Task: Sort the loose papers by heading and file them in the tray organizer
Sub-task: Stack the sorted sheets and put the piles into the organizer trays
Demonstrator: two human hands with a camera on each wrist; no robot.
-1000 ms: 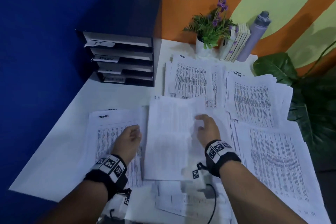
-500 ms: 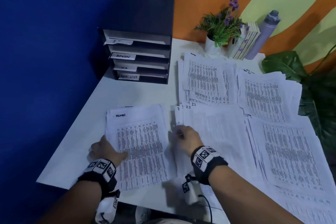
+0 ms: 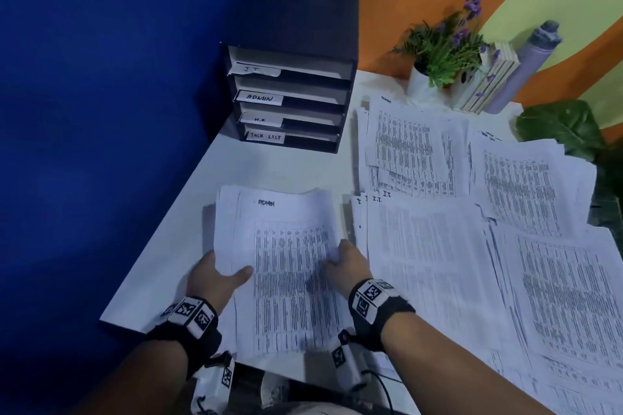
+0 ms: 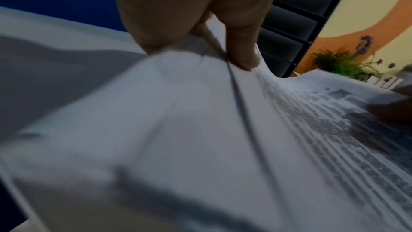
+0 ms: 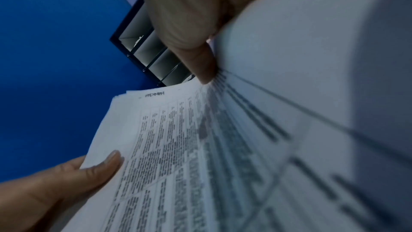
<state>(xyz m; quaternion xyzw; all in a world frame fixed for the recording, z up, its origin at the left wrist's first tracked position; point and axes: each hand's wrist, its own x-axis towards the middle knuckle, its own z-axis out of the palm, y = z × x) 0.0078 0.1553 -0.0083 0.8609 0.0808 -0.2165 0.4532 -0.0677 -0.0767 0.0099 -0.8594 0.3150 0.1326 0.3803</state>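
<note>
A stack of printed sheets headed ADMIN point(image 3: 286, 256) sits at the near left of the white table point(image 3: 175, 246), lifted a little off it. My left hand point(image 3: 215, 274) grips its left edge, thumb on top point(image 4: 240, 48). My right hand point(image 3: 347, 263) grips the right edge, thumb over the top sheet point(image 5: 200, 63). The same ADMIN stack point(image 5: 169, 147) fills the right wrist view. The dark tray organizer point(image 3: 290, 64) stands at the back left, its slots labelled IT, ADMIN, H.R and TASK LIST. A fanned I.T. pile point(image 3: 428, 263) lies just right of my right hand.
More piles of printed sheets point(image 3: 526, 185) cover the right half of the table. A potted plant point(image 3: 441, 54), a small crate of books point(image 3: 488, 81) and a grey bottle point(image 3: 526, 64) stand at the back. A blue wall point(image 3: 101, 111) borders the left edge.
My right hand has left the I.T. pile and come to the ADMIN stack's right edge. My left hand has slid under the left edge, and both now hold the stack.
</note>
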